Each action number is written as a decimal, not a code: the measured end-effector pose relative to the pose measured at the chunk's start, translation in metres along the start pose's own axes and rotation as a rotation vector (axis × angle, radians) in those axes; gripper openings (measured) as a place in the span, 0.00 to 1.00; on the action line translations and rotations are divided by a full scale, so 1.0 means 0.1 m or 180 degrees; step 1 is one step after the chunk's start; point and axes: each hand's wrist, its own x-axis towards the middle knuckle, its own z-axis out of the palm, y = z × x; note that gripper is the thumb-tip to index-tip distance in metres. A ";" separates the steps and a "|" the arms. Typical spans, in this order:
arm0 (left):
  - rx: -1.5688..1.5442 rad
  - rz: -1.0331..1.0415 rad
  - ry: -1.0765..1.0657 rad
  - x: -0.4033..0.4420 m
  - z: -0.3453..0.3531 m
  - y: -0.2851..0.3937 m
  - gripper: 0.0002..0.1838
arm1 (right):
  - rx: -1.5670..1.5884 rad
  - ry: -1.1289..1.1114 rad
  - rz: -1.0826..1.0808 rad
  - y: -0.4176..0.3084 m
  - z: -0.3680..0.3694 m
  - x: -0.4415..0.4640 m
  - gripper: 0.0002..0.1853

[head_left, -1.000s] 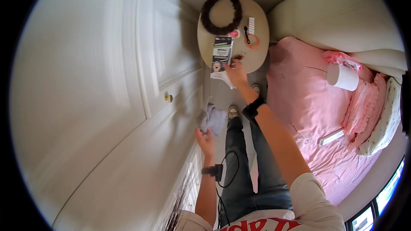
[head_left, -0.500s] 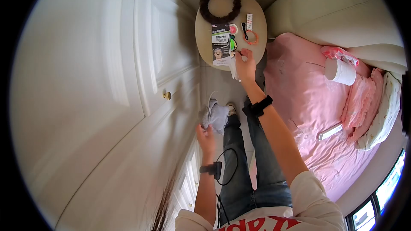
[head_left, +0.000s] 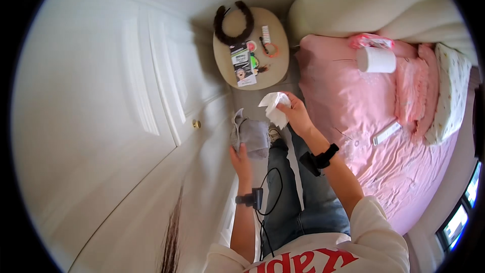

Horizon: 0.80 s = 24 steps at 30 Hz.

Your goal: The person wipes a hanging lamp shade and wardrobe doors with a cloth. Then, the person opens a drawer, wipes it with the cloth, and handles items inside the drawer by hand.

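Note:
My left hand (head_left: 240, 161) is closed on the edge of a soft grey cloth (head_left: 254, 136), which hangs folded beside the white cabinet. Between the fingers of my right hand (head_left: 299, 116) is a crumpled white tissue (head_left: 275, 112), held just in front of the small table and to the right of the cloth. The two hands are apart.
On the small beige table (head_left: 277, 73) lie a fluffy dark brown headband (head_left: 248, 20), a Men's Bioré pack (head_left: 242, 64), an orange band (head_left: 272, 50) and small items. Cabinet doors with a brass knob (head_left: 197, 124) flank the left; a pink bed (head_left: 328, 86) holds a white roll (head_left: 376, 59).
My right hand has drawn back from the table's near edge towards me, with the tissue in it. The grey cloth has spread and shifted in my left hand. The camera view has turned slightly.

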 end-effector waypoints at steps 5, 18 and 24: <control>-0.1431 -0.0136 -0.0791 -0.02 -0.24 0.31 0.26 | -0.0543 0.0499 -0.0332 0.02 -0.05 -0.58 0.09; -0.0718 -0.1456 -0.3390 -1.16 -0.20 0.70 0.23 | 0.0421 -0.0472 -0.0364 1.09 -0.56 -2.17 0.05; 0.0776 -0.1847 -0.3238 -1.59 -0.02 0.56 0.17 | 0.0250 0.0041 -0.0458 0.98 -1.02 -3.02 0.04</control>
